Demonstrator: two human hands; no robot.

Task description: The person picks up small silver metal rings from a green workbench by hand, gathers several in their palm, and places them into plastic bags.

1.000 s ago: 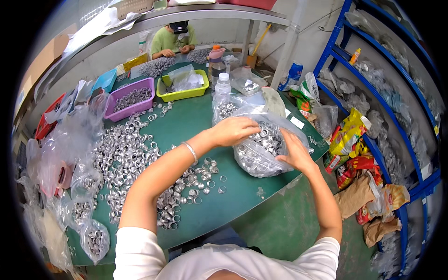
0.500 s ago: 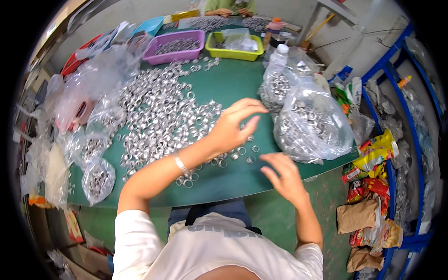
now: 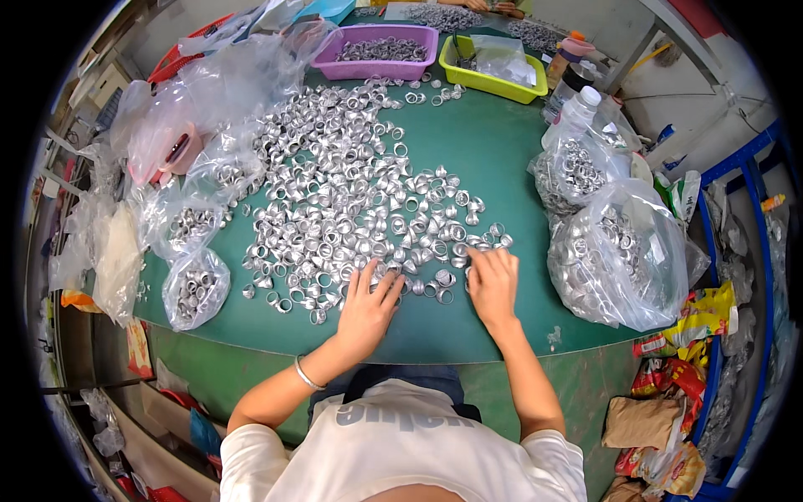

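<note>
A broad heap of silver metal rings is spread over the green table. My left hand, with a bracelet at its wrist, rests at the heap's near edge. Its fingers are spread, and the tips touch rings there. To its right, my right hand is bent down at the heap's right edge. Its fingers are bunched and curled, beside a few rings; their undersides are hidden, so what they hold, if anything, does not show. Several loose rings lie between the two hands.
Clear bags of rings stand at the right and left. A purple basin of rings and a yellow-green basin sit at the back, near a white-capped bottle. Another person's hands show at the far edge.
Both hands have moved back to the heap's near edge, my left hand from above the table's right part toward me. The view has shifted. Rings now reach further right across the table.
</note>
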